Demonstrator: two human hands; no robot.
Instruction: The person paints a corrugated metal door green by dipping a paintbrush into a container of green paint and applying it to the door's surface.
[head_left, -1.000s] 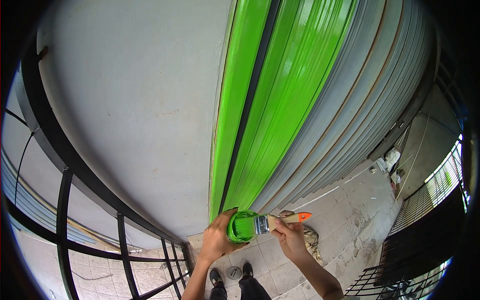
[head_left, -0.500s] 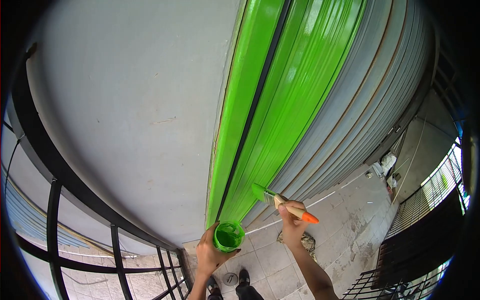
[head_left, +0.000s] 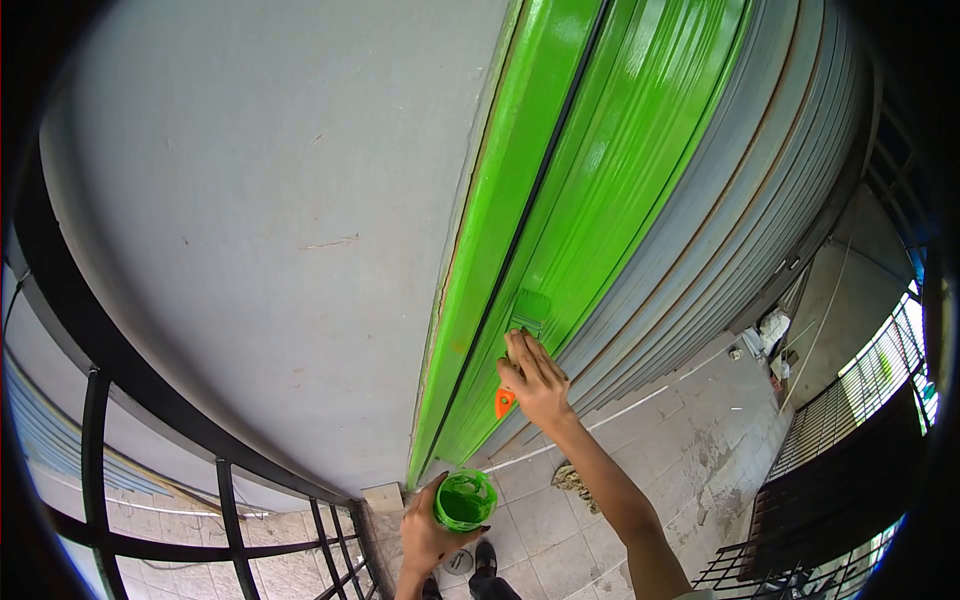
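My right hand [head_left: 537, 378] is closed around a paintbrush [head_left: 505, 402], whose orange handle tip points down below my fingers. The green-coated bristles lie against the green painted part of the ribbed metal shutter [head_left: 610, 190]. My left hand [head_left: 430, 535] grips a small open tub of green paint [head_left: 466, 500] from its left side and underneath. Green paint coats the tub's inner wall and rim. A dark vertical gap [head_left: 545, 170] runs between the green frame [head_left: 500, 170] and the painted shutter part.
Unpainted grey shutter ribs [head_left: 740, 200] continue to the right. A plain grey wall panel [head_left: 270, 220] stands left, with a black metal railing [head_left: 100, 450] before it. A crumpled cloth-like item [head_left: 575, 482] lies on the tiled floor [head_left: 560, 545] near my shoes [head_left: 486, 555].
My right hand has moved up and left with the paintbrush, its handle now pointing down instead of right. The paint tub in my left hand sits slightly lower and to the right.
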